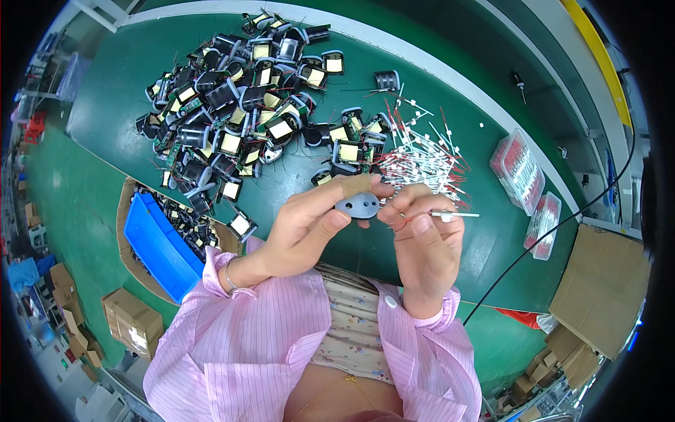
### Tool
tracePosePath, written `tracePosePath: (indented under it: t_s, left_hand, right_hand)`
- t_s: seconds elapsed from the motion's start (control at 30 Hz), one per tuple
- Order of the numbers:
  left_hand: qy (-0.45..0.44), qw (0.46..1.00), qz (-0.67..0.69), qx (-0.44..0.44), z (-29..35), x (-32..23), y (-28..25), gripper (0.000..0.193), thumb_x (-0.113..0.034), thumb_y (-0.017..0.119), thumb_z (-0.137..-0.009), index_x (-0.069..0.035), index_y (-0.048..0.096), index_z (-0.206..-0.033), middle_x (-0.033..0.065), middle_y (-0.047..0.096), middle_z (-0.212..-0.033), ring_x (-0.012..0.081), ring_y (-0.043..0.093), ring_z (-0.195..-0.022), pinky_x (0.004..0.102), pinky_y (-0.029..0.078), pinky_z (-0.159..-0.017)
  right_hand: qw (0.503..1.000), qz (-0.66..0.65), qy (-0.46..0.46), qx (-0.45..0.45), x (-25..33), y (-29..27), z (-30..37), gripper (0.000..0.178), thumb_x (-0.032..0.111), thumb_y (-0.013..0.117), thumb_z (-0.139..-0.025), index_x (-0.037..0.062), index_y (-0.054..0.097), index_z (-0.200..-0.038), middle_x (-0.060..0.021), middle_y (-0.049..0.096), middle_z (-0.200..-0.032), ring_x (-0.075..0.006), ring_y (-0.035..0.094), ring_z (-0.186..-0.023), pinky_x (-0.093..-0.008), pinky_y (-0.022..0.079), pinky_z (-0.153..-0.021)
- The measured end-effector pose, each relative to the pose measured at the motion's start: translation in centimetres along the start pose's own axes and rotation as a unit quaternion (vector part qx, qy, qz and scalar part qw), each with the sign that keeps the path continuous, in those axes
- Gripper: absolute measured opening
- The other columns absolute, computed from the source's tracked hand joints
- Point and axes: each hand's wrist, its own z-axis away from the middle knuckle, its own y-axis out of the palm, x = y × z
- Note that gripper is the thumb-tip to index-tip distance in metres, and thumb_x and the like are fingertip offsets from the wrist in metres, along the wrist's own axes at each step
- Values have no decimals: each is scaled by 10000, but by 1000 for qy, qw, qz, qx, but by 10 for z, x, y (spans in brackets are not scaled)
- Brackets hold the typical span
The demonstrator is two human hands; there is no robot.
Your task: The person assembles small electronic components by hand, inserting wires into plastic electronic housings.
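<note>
Both of my hands are raised over the near side of a green table. My left hand [304, 228] pinches a small part with a grey oval end [359, 206], which has dark round holes in it. A tan wrap covers one of its fingers. Close beside it, my right hand [430, 252] is closed on a thin white-and-red wire lead [460, 214]. Its pale end points right and a red strand shows at the fingertips. Just beyond my hands lies a loose pile of white and red wire leads [422, 165].
Many black units [221, 95] with grey ends and yellow pads are heaped on the green table [105, 105]. Two clear plastic boxes [519, 169] of leads stand at the right. A blue tray [158, 243] rests on a carton at the left. A black cable [538, 243] crosses the right side.
</note>
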Motion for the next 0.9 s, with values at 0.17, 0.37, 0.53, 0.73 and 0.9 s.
tracePosePath:
  t_s: [0.17, 0.37, 0.53, 0.73, 0.9]
  left_hand:
    - [75, 987, -140, -28, 0, 0, 8, 508, -38, 653, -823, 105, 467, -1274, 230, 616, -1169, 336, 625, -1016, 388, 493, -863]
    - [212, 958, -184, -57, -1, 8, 10, 705, -21, 732, -761, 104, 336, -1330, 255, 635, -1123, 344, 643, -997, 395, 502, -854]
    - [237, 952, -185, -50, -4, 4, 10, 802, -27, 747, -762, 86, 235, -1369, 271, 629, -1118, 337, 652, -964, 412, 525, -825]
    - [240, 954, -176, -35, -4, 1, 9, 855, -23, 753, -750, 82, 195, -1388, 261, 630, -1121, 347, 649, -962, 427, 527, -828]
    - [236, 953, -187, -42, -4, 0, 10, 908, -33, 767, -729, 97, 168, -1399, 261, 630, -1120, 350, 650, -963, 428, 527, -831]
  right_hand:
    - [1000, 10, 1, -6, -1, -1, 6, 87, -14, 584, -874, -73, 595, -936, -192, 585, -1030, -278, 627, -920, -396, 541, -792]
    - [963, 241, -124, -12, 3, 1, 9, 85, -65, 632, -801, -78, 617, -884, -183, 615, -992, -242, 637, -891, -342, 526, -792]
    - [904, 379, -197, 29, 11, 10, 8, 157, -127, 676, -716, -78, 622, -855, -185, 632, -950, -241, 674, -833, -283, 541, -690]
    - [868, 439, -220, 73, 20, 11, 10, 187, -129, 683, -714, -75, 609, -877, -180, 620, -955, -254, 681, -846, -308, 556, -702]
    - [853, 451, -242, 95, 21, 14, 6, 214, -134, 699, -692, -81, 600, -875, -184, 620, -939, -273, 676, -834, -324, 559, -696]
